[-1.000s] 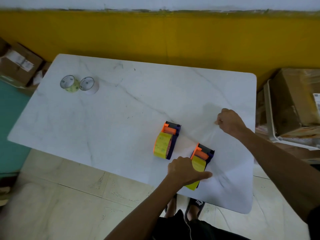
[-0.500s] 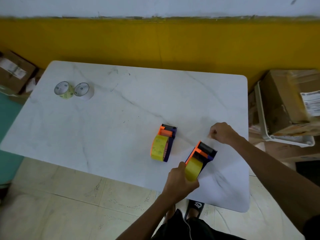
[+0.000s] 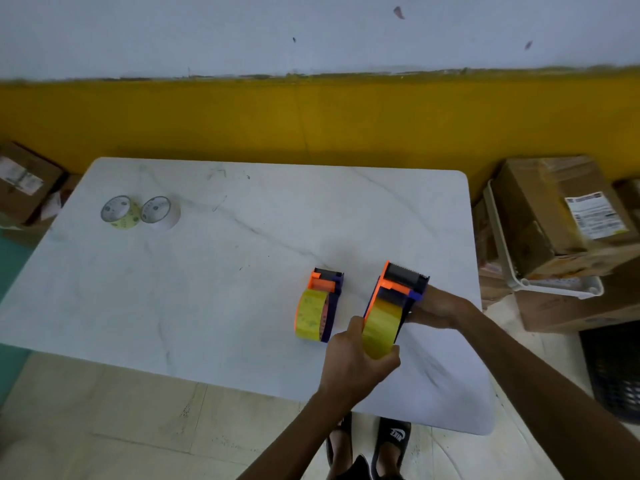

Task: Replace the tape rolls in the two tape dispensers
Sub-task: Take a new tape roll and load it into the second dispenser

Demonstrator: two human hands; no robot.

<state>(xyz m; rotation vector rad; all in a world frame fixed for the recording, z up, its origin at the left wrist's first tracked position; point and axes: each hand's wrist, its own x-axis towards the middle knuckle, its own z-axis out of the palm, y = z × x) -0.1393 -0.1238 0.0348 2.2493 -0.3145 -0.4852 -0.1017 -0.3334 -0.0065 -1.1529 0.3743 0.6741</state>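
Right of the resting dispenser (image 3: pixel 320 304), left hand (image 3: pixel 356 367) is pinching yellow roll (image 3: pixel 381 327), right hand (image 3: pixel 438 306) clamping raised dispenser (image 3: pixel 398 292); sticky tape risks snagging, serrated blade nicking fingers.

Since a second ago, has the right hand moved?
Yes. The right hand came back toward the near table edge, onto the lifted dispenser.

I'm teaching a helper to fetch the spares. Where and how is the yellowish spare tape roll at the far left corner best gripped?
Take the yellowish spare roll by its curved outer band, pinching front and back from above. It seems to stand on edge, and the white roll crowds its right side, so side access looks poor.
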